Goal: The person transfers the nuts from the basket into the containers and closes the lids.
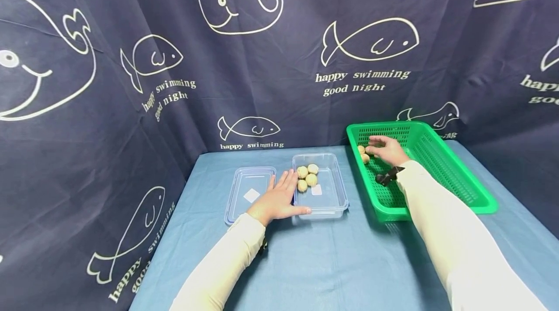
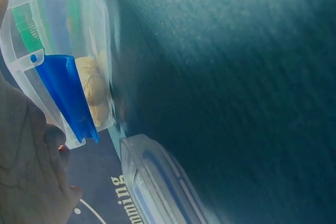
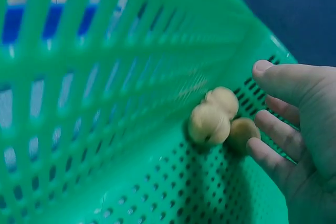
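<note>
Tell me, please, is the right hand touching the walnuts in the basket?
Cannot tell: in the right wrist view the fingers reach the walnuts, contact unclear.

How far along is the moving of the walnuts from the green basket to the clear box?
Done: four walnuts lie in the clear box. In hand: the right hand reaches for three walnuts in the basket without yet gripping one, while the left hand rests flat against the box. Left: those three in the green basket, and the lid beside the box.
</note>
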Tool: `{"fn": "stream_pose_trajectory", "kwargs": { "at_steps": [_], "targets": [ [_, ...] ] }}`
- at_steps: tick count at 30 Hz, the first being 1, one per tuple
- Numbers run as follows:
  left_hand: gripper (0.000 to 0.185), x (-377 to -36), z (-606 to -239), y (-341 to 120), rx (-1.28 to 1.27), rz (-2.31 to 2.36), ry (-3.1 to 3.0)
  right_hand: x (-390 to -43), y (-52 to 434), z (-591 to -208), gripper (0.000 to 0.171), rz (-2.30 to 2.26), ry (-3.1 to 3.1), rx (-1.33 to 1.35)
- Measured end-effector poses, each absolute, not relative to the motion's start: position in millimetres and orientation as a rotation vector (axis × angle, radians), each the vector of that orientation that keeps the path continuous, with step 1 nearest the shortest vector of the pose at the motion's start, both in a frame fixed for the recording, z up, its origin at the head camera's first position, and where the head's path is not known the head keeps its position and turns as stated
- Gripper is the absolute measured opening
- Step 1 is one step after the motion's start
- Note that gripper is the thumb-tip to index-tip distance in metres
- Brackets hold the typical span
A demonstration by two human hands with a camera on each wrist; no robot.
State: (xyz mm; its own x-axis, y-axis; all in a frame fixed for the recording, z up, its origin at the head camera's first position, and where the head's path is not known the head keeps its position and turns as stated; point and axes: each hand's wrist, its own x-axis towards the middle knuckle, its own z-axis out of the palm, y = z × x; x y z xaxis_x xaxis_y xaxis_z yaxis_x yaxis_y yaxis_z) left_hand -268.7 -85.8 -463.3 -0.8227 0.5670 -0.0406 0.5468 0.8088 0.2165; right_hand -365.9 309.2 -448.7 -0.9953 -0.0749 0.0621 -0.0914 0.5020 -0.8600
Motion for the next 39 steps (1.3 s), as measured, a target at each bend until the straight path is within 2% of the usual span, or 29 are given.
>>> {"fn": "stream_pose_trajectory", "kwargs": {
  "at_steps": [13,20,22,30,39],
  "targets": [
    [0.120,-271,-467,-87,0.904,0.293,2.900,-375,313,-475,0.058,1.356,-2.852,0.257],
    [0.120,-271,-467,-86,0.897,0.312,2.899,-376,306,-479,0.037,1.243,-2.837,0.337],
    [0.120,-271,-466,-86,0.895,0.311,2.899,-376,305,-479,0.036,1.229,-2.837,0.354],
    [0.119,-270,-464,-86,0.888,0.307,2.889,-376,304,-476,0.035,1.164,-2.871,0.369],
    [0.119,-269,-464,-83,0.872,0.305,2.892,-367,301,-447,0.041,1.105,-2.860,0.249]
  ]
}}
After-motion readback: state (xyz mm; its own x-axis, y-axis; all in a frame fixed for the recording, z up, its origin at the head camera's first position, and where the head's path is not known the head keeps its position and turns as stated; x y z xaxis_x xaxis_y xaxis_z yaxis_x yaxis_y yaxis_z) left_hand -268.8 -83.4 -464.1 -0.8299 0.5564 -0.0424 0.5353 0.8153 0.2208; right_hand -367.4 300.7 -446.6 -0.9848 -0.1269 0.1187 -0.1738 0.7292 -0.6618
